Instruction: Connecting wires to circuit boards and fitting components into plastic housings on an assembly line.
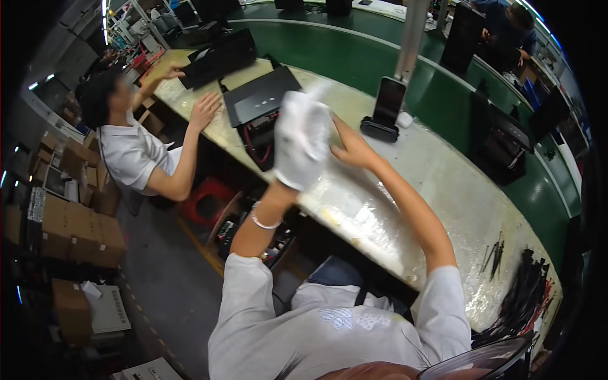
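My left hand [303,140] wears a white glove and is raised over the worktable [405,190]. Motion smears its fingers, so whether they are closed cannot be told. Just right of the glove is my bare right hand [352,147], its thumb and a finger apart and pointing toward the glove. The glove hides some of its fingertips, and whether the hands touch is unclear. Beyond my left hand lies a flat black device [263,95] with small light marks on top. Red and black cables [258,147] hang from its near side.
A phone [388,100] leans upright on a black stand by a metal post [413,38]. Black cable ties or leads [522,291] lie at the right end. A co-worker [136,139] handles a black panel [221,57] at left. Beyond runs a green conveyor [456,120]. Cardboard boxes [82,231] stand on the floor.
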The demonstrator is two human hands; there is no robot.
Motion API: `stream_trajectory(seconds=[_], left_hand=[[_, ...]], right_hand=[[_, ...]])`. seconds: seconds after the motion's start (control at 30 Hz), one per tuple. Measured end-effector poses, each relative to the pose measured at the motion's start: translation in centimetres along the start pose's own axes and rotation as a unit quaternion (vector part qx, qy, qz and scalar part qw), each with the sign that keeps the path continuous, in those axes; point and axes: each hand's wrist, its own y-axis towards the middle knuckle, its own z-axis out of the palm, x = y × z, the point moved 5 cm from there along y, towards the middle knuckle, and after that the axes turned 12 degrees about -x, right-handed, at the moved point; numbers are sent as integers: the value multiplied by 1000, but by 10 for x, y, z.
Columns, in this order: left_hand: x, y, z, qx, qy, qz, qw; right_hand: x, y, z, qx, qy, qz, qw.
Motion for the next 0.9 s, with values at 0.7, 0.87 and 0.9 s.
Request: stream_trajectory(seconds=[0.7,0.87,0.9], left_hand=[[-16,-166,-84,-99,-202,-496,839],[-97,-178,-28,7,-250,-494,833],[-104,-176,-14,58,-229,-485,842]], right_hand=[[145,-243,-83,-34,-93,132,986],[202,-346,-146,-85,-110,268,953],[209,-358,-154,-111,-109,274,949]])
